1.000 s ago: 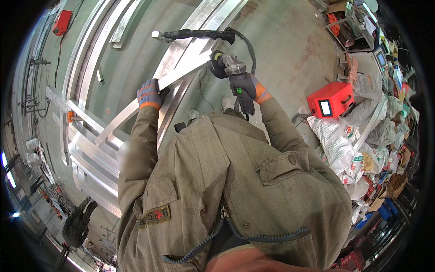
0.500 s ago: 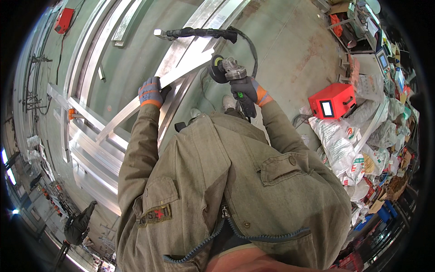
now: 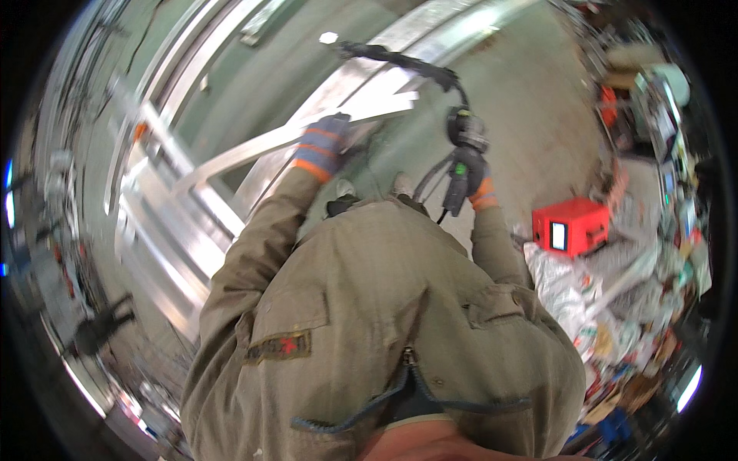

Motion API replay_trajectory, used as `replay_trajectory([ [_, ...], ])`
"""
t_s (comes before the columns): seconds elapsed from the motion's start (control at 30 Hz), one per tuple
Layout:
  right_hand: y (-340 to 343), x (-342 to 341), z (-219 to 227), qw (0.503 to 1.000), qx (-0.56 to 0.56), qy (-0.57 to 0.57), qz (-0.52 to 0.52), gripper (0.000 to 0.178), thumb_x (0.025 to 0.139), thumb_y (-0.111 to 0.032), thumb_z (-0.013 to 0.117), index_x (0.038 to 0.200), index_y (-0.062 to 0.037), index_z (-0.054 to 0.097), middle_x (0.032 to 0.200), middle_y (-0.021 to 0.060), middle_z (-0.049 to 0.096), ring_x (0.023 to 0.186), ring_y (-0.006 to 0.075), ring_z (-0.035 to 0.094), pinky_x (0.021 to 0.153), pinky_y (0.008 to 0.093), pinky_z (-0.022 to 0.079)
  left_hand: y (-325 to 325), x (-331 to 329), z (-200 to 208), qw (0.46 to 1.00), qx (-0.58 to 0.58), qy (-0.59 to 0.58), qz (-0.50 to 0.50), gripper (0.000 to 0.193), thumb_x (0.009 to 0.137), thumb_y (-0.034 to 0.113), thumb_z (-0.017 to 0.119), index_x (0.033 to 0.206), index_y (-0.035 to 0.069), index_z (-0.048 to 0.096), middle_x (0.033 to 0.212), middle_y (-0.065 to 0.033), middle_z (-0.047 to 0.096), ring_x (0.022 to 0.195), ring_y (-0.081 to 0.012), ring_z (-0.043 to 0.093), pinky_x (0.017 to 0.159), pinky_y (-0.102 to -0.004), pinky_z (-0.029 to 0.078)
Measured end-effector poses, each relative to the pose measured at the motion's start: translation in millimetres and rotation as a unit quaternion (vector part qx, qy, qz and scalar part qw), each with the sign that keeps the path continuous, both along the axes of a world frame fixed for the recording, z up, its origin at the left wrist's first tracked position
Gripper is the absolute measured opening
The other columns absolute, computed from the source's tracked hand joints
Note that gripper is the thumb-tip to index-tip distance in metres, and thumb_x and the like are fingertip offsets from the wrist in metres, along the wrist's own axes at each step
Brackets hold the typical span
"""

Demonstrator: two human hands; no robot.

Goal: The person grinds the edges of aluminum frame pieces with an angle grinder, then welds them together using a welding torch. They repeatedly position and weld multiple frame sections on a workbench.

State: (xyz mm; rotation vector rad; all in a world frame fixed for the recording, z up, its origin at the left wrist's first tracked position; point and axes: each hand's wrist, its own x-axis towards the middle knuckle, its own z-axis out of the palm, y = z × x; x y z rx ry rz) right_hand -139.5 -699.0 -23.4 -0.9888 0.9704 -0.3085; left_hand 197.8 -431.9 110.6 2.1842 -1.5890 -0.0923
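My left hand (image 3: 320,143), in a grey glove with orange bands, is closed round a slim silver metal bar (image 3: 265,146). The bar slants from a metal frame (image 3: 165,261) at the left up to its free end near the middle. In my right hand (image 3: 478,178), gloved alike, is an angle grinder (image 3: 470,138), held by its body with the disc end upward. The grinder is apart from the bar, off to the right of its end. A black-wrapped torch-like tool (image 3: 400,64) with a cable lies across the long beams beyond the bar.
Long metal beams (image 3: 357,73) run across the floor ahead. A red box-shaped machine (image 3: 570,227) with a lit screen stands to the right. Behind it are heaped plastic bags (image 3: 565,280) and scraps. An orange clamp (image 3: 140,132) sits on the frame. A person in dark clothing (image 3: 100,326) is far left.
The grinder has moved right, away from the bar's end, where it was close before. My left hand still grips the bar. The whole view has shifted and is blurred.
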Motion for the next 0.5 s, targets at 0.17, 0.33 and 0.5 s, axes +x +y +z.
replay_trajectory([
  [0.17,-17.3,21.9,-37.2,0.963,0.233,-0.032,-0.128,0.016,0.092,-0.028,0.072,0.096,-0.0151,0.062,0.087,0.0056,0.065,0.074,0.0256,0.066,0.071,0.0413,0.058,-32.5,-108.2,-16.4,0.962,0.110,0.205,-0.142,0.072,0.095,0.044,0.085,0.154,0.010,0.061,0.143,-0.0171,0.068,0.126,-0.0431,0.069,0.105,-0.0528,0.057],
  [0.33,40.9,40.2,-70.1,0.967,0.211,-0.062,-0.125,0.017,0.093,-0.028,0.068,0.101,-0.0155,0.058,0.091,0.0065,0.062,0.079,0.0275,0.065,0.073,0.0446,0.057,-27.8,-140.8,-51.9,0.949,0.211,0.208,-0.112,0.056,0.099,0.034,0.077,0.150,0.017,0.064,0.137,-0.0161,0.069,0.123,-0.0421,0.071,0.097,-0.0532,0.059],
  [0.5,92.8,49.4,-98.0,0.903,0.429,0.023,0.006,0.029,0.092,-0.038,0.072,0.093,-0.0156,0.054,0.081,0.0063,0.058,0.075,0.0276,0.062,0.070,0.0435,0.054,17.4,-164.5,-68.6,0.917,0.327,0.221,-0.060,0.039,0.103,0.021,0.065,0.141,0.015,0.065,0.132,-0.0160,0.070,0.117,-0.0397,0.075,0.092,-0.0528,0.059],
])
